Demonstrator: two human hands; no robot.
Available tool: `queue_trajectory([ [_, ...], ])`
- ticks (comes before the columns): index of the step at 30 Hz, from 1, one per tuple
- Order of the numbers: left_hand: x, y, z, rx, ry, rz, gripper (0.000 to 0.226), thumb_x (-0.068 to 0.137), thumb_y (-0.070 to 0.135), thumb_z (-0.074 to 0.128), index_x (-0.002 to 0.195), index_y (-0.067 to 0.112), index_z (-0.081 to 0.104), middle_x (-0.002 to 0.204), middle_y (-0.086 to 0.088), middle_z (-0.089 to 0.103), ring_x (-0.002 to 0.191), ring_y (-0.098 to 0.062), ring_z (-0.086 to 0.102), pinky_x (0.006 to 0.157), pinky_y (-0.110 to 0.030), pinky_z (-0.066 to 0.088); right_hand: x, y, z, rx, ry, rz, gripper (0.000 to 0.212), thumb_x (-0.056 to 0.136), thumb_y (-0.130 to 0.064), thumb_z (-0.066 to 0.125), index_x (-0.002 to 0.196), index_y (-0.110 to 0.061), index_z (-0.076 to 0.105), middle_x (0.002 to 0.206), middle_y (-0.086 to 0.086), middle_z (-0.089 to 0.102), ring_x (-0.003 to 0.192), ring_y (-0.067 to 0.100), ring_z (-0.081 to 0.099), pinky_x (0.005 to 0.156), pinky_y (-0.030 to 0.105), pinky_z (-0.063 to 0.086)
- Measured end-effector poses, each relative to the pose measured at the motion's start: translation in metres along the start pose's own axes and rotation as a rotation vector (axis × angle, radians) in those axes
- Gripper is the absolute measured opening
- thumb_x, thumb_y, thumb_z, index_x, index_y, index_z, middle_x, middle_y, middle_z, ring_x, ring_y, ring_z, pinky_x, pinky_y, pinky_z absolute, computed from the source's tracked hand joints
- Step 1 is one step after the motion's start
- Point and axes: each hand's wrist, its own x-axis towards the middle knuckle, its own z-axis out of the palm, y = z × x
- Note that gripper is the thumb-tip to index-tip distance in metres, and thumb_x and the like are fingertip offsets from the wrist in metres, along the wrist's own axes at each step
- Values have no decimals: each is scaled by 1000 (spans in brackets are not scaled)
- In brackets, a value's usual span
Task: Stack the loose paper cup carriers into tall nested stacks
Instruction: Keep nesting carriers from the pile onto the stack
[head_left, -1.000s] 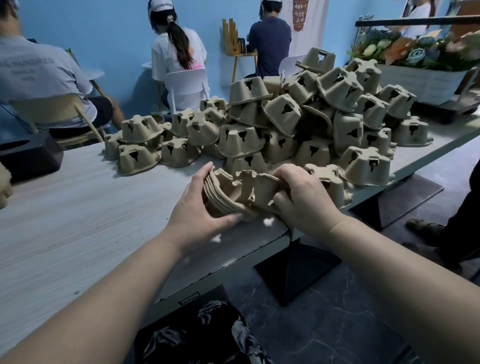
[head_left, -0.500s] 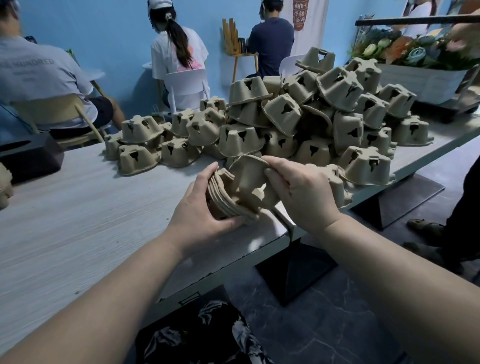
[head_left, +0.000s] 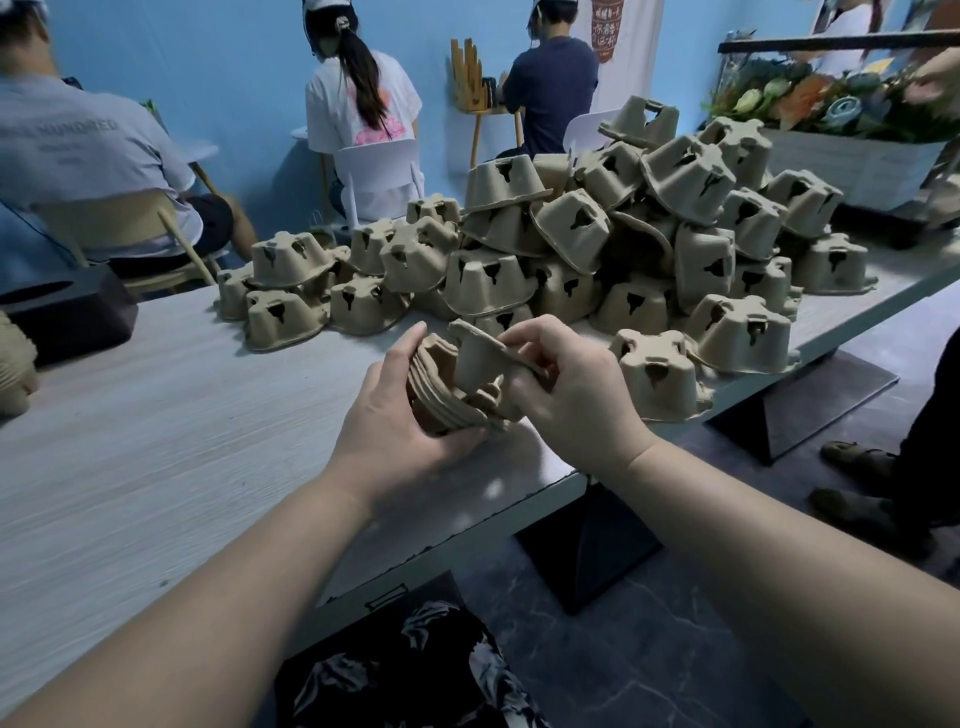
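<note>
My left hand (head_left: 400, 415) cups a small nested stack of brown pulp cup carriers (head_left: 441, 402), held on its side near the table's front edge. My right hand (head_left: 566, 389) pinches a single carrier (head_left: 478, 353) by its rim and holds it tilted against the open end of that stack. Behind my hands a big heap of loose carriers (head_left: 597, 249) lies upside down on the pale wooden table (head_left: 156, 415). One loose carrier (head_left: 660, 374) sits just right of my right hand.
A black box (head_left: 67, 312) stands at the table's left. A planter of flowers (head_left: 841, 130) sits at the far right. Three people sit with their backs turned by the blue wall. Black table bases (head_left: 587, 545) and someone's feet (head_left: 857, 467) are on the dark floor.
My right hand has lifted the single carrier and tipped it up over the stack's open end. My left hand has kept its hold on the stack in almost the same place.
</note>
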Motion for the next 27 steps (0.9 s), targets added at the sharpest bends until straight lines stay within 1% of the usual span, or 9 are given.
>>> queue_trajectory([
  [3,-2,5,2,39,-14,18,113,56,57,85,149,40,23,139,5,41,115,0,40,95,-17,30,3,-1,4,22,71,40,18,84,-12,66,99,-21,65,65,-16,56,61,1,54,64,14,44],
  [6,-2,9,5,63,-13,34,111,61,47,88,150,40,21,140,3,40,114,0,40,94,-16,30,6,-4,9,76,44,81,14,85,-13,68,97,-22,67,67,-13,60,61,2,55,63,10,42],
  [9,-2,8,4,71,2,12,112,61,48,87,151,40,19,141,3,39,121,-7,44,94,-20,32,5,-2,9,67,21,52,19,85,-17,68,103,-23,72,68,-11,63,59,4,54,64,16,46],
  [12,-5,9,2,158,26,22,112,63,54,83,152,40,17,138,1,37,114,-10,46,91,-25,38,4,1,6,20,21,41,22,87,-22,63,106,-27,73,75,-9,71,67,4,62,72,27,53],
  [14,-7,11,3,282,33,88,111,64,58,80,151,40,14,137,-3,37,115,-22,52,89,-34,45,3,2,5,-12,66,46,22,87,-25,59,102,-25,74,77,-8,73,72,8,66,74,33,55],
  [18,-6,16,7,411,43,181,108,65,57,79,150,39,14,136,-9,39,115,-31,53,85,-41,49,2,1,12,-90,49,8,24,86,-24,58,104,-23,74,80,-5,74,72,11,68,72,33,55],
  [20,-5,17,8,368,39,134,108,65,54,81,152,37,19,136,-6,38,116,-29,53,86,-38,47,1,1,13,-59,9,1,27,86,-22,59,109,-21,72,85,-7,74,76,6,66,74,27,53],
  [23,-2,11,4,196,34,21,113,62,49,85,152,37,19,138,0,38,121,-19,49,93,-27,39,-1,1,7,69,-151,50,40,84,-20,54,123,-22,64,97,-13,69,86,-2,61,80,14,46],
  [27,-1,6,0,89,39,-18,115,61,43,87,153,34,18,138,2,39,126,-11,41,96,-16,27,-4,2,-1,72,-289,52,54,84,-12,44,137,-21,51,110,-15,61,99,1,55,87,5,37],
])
